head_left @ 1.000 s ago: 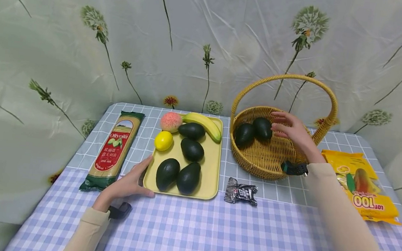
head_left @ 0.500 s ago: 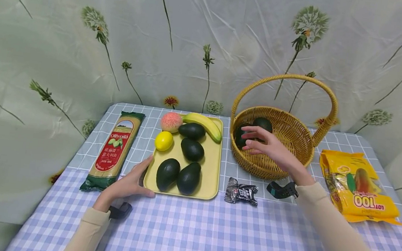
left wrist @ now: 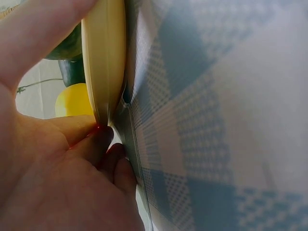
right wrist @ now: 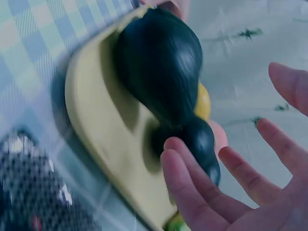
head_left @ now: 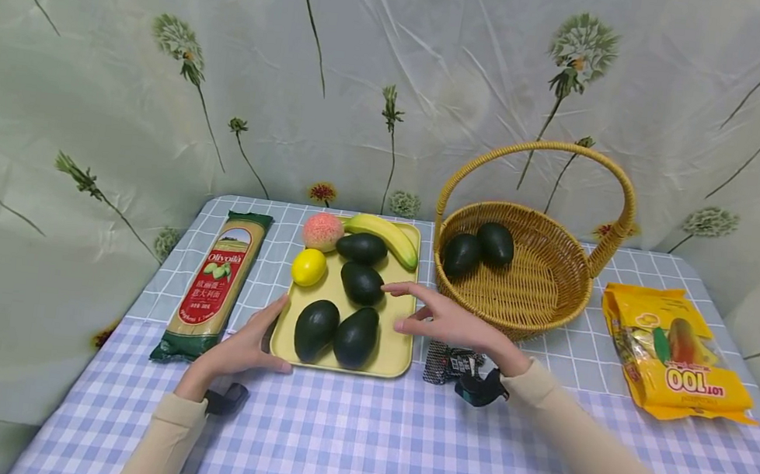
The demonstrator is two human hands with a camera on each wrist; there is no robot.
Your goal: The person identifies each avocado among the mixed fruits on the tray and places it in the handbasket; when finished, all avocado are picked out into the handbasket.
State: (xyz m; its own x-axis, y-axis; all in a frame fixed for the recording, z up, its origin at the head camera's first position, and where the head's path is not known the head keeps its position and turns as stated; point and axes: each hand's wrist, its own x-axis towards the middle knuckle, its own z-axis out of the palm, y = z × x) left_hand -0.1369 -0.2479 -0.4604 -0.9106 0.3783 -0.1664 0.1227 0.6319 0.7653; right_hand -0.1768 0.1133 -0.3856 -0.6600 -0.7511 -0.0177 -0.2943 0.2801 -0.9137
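Observation:
My left hand (head_left: 241, 348) grips the front-left corner of a pale yellow tray (head_left: 396, 358), its thumb along the front rim and its fingers at the left side. Several dark green avocados (head_left: 356, 339) lie in the tray, beside a lemon (head_left: 308, 267), a peach (head_left: 323, 231) and a banana (head_left: 387, 235). Over the tray's right side is my right hand (head_left: 448, 319), holding nothing, its fingers spread. Its fingertips are close to the middle avocado (head_left: 360, 285); whether they touch it I cannot tell. In the right wrist view, the fingers (right wrist: 180, 175) partly overlap the dark avocados.
A wicker basket (head_left: 520, 308) with a tall handle stands behind the right hand and holds two avocados (head_left: 495, 244). Left of the tray lies a spaghetti pack (head_left: 216, 281). A black-and-silver wrapped packet (head_left: 439, 363) is under the right wrist. Far right lies a yellow snack bag (head_left: 683, 354).
From over the basket, my right hand has moved left and toward me to the tray's right side. The left hand has stayed at the tray corner. The two basket avocados are uncovered again.

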